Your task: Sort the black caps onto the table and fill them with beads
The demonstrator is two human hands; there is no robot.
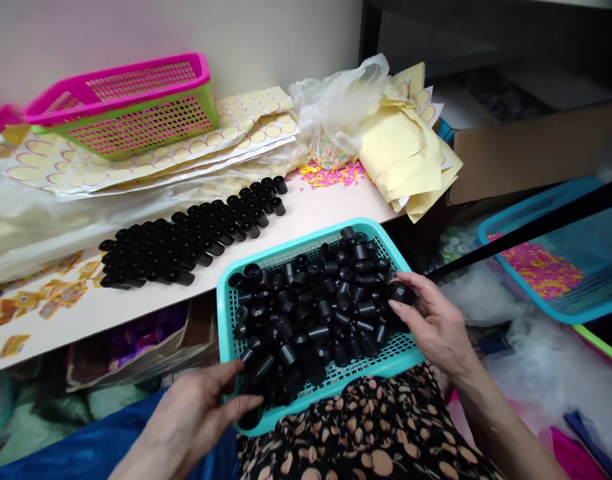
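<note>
A turquoise basket (pixel 226 313) rests on my lap, filled with several small black plastic cylinders (pixel 311 313). My left hand (pixel 196 417) is at the basket's near left corner, thumb and fingers closed on black cylinders there. My right hand (pixel 433 323) reaches into the basket's right side, its fingers pinching one black cylinder (pixel 400 292). On the white table (pixel 151 303), more black cylinders (pixel 191 233) stand in neat rows.
Pink and green baskets (pixel 131 100) sit on sticker sheets (pixel 186 143) at the back left. A plastic bag (pixel 336 107), pink and yellow beads (pixel 336 177), yellow papers (pixel 406 153), a cardboard box (pixel 531 147) and a blue basket (pixel 561 260) lie to the right.
</note>
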